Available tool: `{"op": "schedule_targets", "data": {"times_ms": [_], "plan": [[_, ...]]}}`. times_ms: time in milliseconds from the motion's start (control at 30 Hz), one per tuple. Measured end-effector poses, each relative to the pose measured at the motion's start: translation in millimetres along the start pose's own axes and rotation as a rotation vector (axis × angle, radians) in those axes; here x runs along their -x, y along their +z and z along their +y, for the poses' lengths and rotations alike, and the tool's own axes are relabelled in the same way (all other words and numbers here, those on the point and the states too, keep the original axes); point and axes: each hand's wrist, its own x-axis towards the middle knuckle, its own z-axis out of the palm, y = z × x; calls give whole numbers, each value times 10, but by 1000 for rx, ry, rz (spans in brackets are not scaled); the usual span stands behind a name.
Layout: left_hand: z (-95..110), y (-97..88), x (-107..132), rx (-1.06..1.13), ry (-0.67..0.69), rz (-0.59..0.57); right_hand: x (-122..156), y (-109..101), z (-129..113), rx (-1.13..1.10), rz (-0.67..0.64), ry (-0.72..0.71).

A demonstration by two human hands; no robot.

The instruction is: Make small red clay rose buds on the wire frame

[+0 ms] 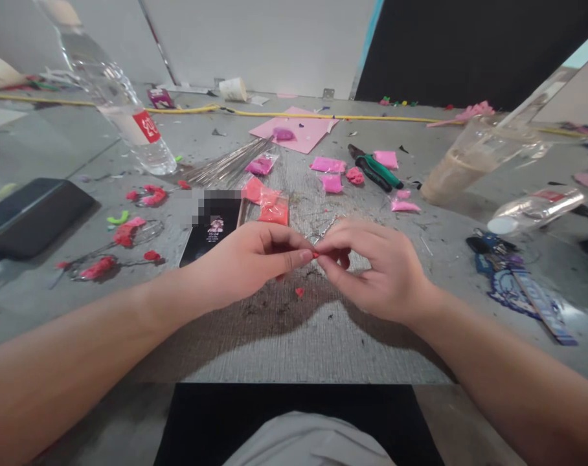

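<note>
Over the middle of the table, my left hand [255, 255] and my right hand [374, 268] meet, thumb and fingertips pinched together. Between them shows a tiny bit of red modelling clay [316, 255], mostly hidden by the fingers. A thin silvery wire [330, 225] appears just behind my right fingertips. Below the hands a small red clay crumb [300, 292] lies on the table. Bags of orange-red clay [274, 212] lie just beyond my left hand, and a phone [211, 226] lies partly behind that wrist.
Wire stems [226, 165], pink clay packets [328, 165] and green-handled pliers [375, 169] lie farther back. Red clay pieces on wire [100, 266] are at left, near a water bottle [129, 116] and black case [36, 210]. A drink cup [462, 162] and fallen bottle [537, 208] are at right.
</note>
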Motion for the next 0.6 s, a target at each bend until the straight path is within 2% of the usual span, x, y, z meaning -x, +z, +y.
{"op": "schedule_targets", "data": {"times_ms": [167,400,600], "plan": [[-38,19,-3,75,-10,4,0,3,-4,14,-3,-20],[-3,13,-6,73,-2,0,15,0,-12,53,-25,-8],[28,37,11,27,-53,12,26,-11,-23,75,-86,-22]]}}
